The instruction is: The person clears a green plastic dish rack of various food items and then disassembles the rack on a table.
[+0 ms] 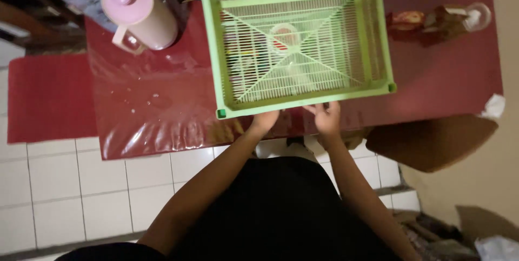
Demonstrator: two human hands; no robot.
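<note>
A light green slatted plastic rack [373, 45] stands on a table covered with a shiny red cloth [157, 115]. Cups and small items show dimly through its slats. My left hand [265, 120] reaches under the rack's near edge, fingers hidden beneath it. My right hand [327, 118] sits at the same near edge just to the right, fingers curled up against the rim. Whether either hand truly grips the rack is unclear.
A pink lidded jug [138, 15] stands at the table's far left. Bottles [440, 20] lie at the far right. A brown stool seat [432, 142] is by the table's right corner. White floor tiles [65, 185] and a red mat [48, 96] lie to the left.
</note>
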